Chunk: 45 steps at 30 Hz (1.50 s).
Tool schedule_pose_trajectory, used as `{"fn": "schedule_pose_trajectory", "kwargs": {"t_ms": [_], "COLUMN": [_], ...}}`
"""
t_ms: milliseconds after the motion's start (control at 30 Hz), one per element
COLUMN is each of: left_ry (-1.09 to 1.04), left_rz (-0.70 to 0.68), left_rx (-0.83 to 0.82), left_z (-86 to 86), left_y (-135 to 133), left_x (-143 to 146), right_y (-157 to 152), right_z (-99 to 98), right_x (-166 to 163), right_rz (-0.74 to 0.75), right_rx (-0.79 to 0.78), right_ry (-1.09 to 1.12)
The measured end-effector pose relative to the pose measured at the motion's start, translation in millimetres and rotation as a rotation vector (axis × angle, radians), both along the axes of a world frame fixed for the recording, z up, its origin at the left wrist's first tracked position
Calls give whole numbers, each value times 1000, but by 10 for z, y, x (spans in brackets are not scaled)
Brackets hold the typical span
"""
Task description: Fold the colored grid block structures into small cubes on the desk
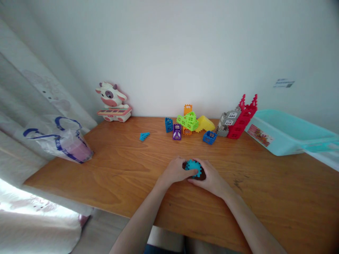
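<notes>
Between my two hands, just above the wooden table [124, 158], is a light-blue toothed building piece [194, 166]. Dark brown shows around it, perhaps another piece beneath; I cannot make out its shape. My left hand [177, 171] grips from the left, its thumb laid across the blue face. My right hand [212, 180] curls round the right side. Fingers partly hide the piece. Beyond the hands stand a purple toy car [177, 132], a blue block [209, 137] and a lime-green assembly [188, 121] on orange pieces [187, 131].
A small blue piece [144, 136] lies left of centre. At the back are a cow keyboard toy [113, 112], a yellow piece [206, 124], a dark-blue block [168, 125] and a grey-red tower [238, 120]. A turquoise bin [286, 137] stands right, a bagged pink drink [76, 148] left.
</notes>
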<state>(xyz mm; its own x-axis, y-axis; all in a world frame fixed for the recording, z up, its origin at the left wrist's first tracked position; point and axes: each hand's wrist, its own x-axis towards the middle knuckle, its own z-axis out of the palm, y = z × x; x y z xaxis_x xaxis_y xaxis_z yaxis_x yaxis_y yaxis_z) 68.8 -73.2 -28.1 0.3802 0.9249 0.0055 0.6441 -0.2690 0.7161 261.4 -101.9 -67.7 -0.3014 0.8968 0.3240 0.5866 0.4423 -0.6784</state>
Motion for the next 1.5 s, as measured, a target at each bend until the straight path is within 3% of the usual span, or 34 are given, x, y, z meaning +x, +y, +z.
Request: {"fn": "schedule_pose_trajectory", "kwargs": {"t_ms": [233, 333, 400, 500, 700, 1000, 1300, 1500], "left_ry": [-10, -28, -9, 124, 451, 695, 739, 850], "left_rz": [-168, -194, -317, -512, -651, -669, -636, -671], "left_rx": [-7, 90, 153, 174, 132, 111, 223, 191], "left_z": [139, 265, 360, 464, 516, 625, 515, 567], "left_y": [81, 115, 161, 268, 429, 310, 212, 245], "left_x": [-95, -140, -130, -48, 157, 264, 411, 486], "right_y": [13, -14, -39, -61, -49, -31, -9, 10], "right_z": [-15, 22, 56, 111, 170, 89, 93, 82], "right_x": [-14, 69, 177, 341, 358, 236, 262, 270], "right_rz": [-20, 12, 34, 5, 8, 54, 48, -11], "right_rx": [-3, -50, -85, -106, -201, -309, -296, -291], "right_ry": [31, 79, 108, 110, 199, 272, 380, 399]}}
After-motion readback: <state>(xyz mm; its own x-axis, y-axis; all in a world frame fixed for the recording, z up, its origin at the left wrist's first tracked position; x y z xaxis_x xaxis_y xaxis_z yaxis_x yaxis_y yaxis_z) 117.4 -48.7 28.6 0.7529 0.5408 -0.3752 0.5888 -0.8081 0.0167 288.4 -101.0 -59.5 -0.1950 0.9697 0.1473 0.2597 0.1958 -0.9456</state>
